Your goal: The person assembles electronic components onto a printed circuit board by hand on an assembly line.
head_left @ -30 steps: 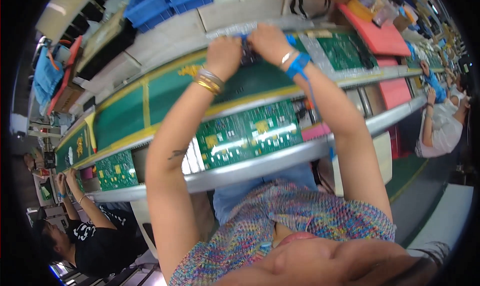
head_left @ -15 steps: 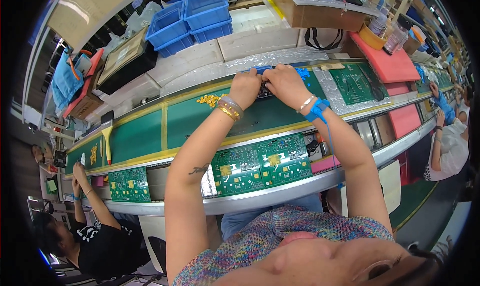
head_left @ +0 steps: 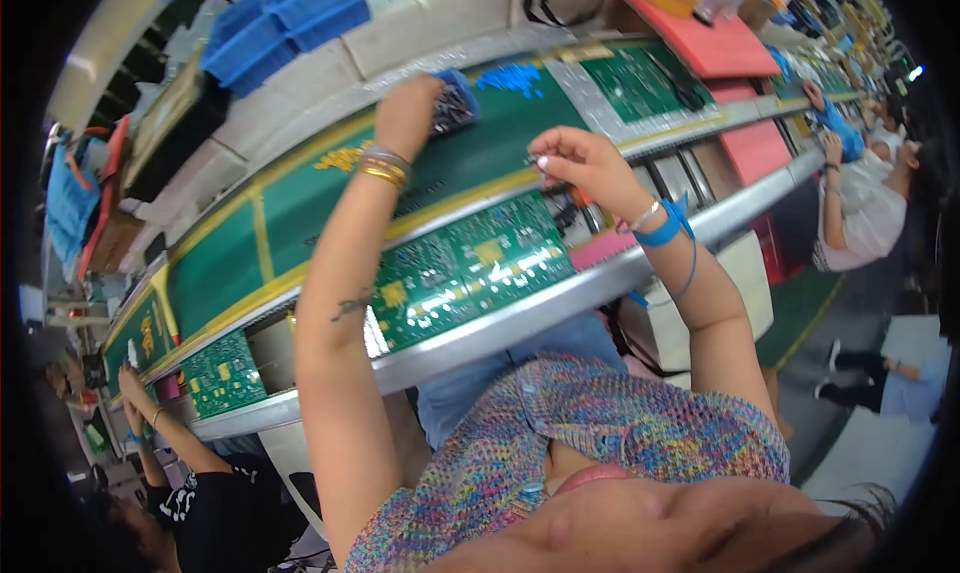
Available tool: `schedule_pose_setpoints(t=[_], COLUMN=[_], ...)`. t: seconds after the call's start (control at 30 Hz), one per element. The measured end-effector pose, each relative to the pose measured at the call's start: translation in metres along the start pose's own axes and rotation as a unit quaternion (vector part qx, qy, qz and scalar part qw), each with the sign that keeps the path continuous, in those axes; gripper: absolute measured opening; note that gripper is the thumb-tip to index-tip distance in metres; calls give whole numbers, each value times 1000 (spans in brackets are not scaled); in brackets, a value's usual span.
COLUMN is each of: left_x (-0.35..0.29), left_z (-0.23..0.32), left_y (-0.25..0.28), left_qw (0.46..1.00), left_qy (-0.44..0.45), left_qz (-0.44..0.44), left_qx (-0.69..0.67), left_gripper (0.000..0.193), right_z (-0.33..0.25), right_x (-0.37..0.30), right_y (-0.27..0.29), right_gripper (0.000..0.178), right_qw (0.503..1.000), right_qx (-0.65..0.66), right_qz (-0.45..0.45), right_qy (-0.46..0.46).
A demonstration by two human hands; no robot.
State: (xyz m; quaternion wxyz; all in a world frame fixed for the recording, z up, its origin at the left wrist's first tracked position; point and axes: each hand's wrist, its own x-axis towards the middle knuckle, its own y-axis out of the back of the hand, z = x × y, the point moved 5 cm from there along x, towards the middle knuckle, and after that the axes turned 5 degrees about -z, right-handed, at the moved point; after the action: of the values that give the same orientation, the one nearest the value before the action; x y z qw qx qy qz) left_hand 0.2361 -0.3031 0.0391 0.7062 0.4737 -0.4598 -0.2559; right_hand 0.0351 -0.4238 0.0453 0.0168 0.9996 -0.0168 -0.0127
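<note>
The left hand [head_left: 408,118] was at the left side of a blue bin [head_left: 462,81] of dark components [head_left: 448,112] on the far part of the green surface [head_left: 495,138]; its fingertips were hidden, so their grip could not be told. The right hand [head_left: 533,157], nearer and to the right, pinched a small dark part [head_left: 532,161] between its fingers. Green circuit boards [head_left: 468,268] lay nearer, between the forearms. Loose blue pieces [head_left: 512,79] lay right of the bin, yellow pieces [head_left: 340,159] to its left.

Green work surface [head_left: 310,208], yellow-taped, carries: blue bin [head_left: 462,85]; loose blue parts [head_left: 512,79]; yellow parts [head_left: 341,159]; small dark parts [head_left: 432,187]; yellow-handled brush [head_left: 165,298].
</note>
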Motion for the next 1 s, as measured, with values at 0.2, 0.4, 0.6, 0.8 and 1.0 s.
schedule_pose_setpoints(t=[0.2,0.4,0.6,0.8,1.0], left_x=[-29,-146,-199,-201,-203], left_z=[14,72,91,92,98], left_y=[30,32,16,13,14], left_qw=[765,405,331,393,418], left_qy=[211,349,377,327,320], left_qz=[-22,-149,-148,-174,-218], left_qx=[-608,-832,-852,-842,-822], left_gripper=[24,29,26,26,26], right_z=[-2,15,22,28,27], right_x=[-22,-69,-82,-82,-84], right_y=[-3,-19,-36,-41,-43], right_gripper=[18,12,14,11,11], right_qw=[999,994,919,895,883], right_qx=[24,-106,-391,-438,-463], right_qz=[-3,8,-25,-53,-49], right_qy=[-24,-36,50,69,67])
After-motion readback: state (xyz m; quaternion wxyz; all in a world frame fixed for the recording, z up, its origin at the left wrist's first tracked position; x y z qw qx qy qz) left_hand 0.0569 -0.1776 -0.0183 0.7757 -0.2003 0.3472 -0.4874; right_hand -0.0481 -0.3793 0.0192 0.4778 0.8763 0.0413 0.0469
